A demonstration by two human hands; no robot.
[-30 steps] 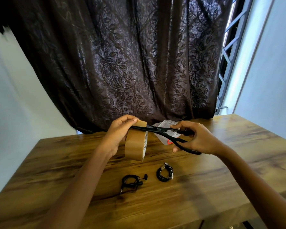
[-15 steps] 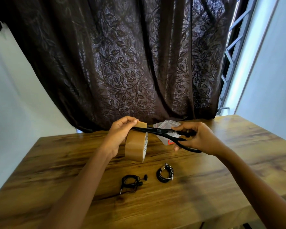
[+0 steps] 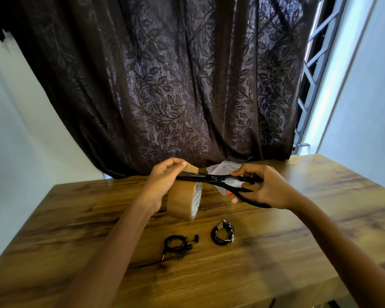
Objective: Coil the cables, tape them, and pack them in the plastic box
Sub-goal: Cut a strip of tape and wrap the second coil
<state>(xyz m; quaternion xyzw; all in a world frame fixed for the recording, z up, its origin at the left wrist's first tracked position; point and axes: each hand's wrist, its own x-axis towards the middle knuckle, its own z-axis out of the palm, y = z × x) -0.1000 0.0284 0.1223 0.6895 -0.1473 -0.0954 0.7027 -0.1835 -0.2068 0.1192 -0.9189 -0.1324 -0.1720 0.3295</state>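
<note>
Well, the two cables lie on the near part of the wooden desk [image 3: 309, 230], side by side but apart. To the left is a black earphone cable [image 3: 176, 245], loosely looped, with its plug and one earbud trailing out. To the right is a tighter black cable coil [image 3: 222, 232] with a brownish band across its upper edge. Neither is in the clear plastic box [image 3: 223, 168], which sits farther back on the desk, partly hidden behind the scissors.

Above the cables, the roll of brown packing tape [image 3: 182, 202] hangs on edge under the left hand [image 3: 162, 183]. I cannot tell whether its lower rim touches the desk. The left fingers [image 3: 176, 162] are curled and pinch the free end of the tape strip [image 3: 190, 168], which is pulled up off the roll.

The right hand [image 3: 267, 187] grips the black scissors [image 3: 213, 177], its fingers curled through and around the handles, which stand spread apart. The blades reach leftward across the strip, just under the pinching fingers.

Behind the desk hangs a dark brown curtain [image 3: 165, 85] with a leaf pattern, and a window grille [image 3: 313, 63] shows at its right edge.
</note>
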